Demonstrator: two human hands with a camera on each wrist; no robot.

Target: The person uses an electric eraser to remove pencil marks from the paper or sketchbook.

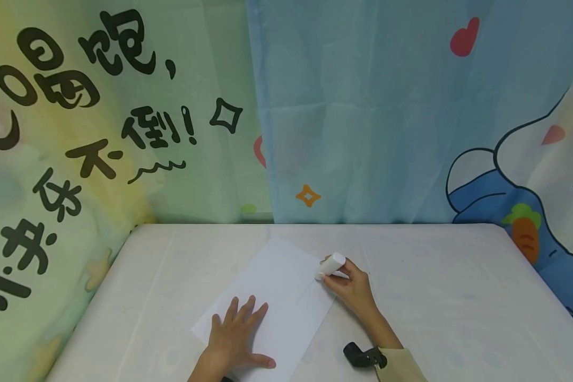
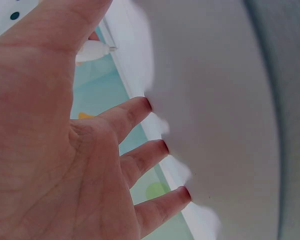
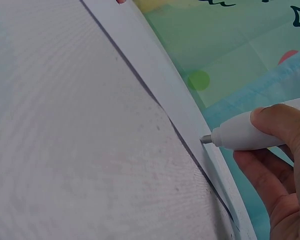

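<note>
- Along far side: creased, printed backdrop (image 1: 353, 106), green L, blue R.
- White tbl (image 1: 439, 292), rounded far corners.
- Smooth white paper (image 1: 281, 281) mid-tbl, L hand (image 1: 234, 337) spread on it.
- R hand (image 1: 355, 289) pinches smooth white tube (image 1: 333, 263) w/ metal tip, paper's R side.

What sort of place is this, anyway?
It looks like an indoor craft corner, perhaps set up for recording, though I can't tell whether at home or in a studio. A cartoon-printed backdrop hangs behind a pale table, and white paper lies under the person's spread left hand.
</note>
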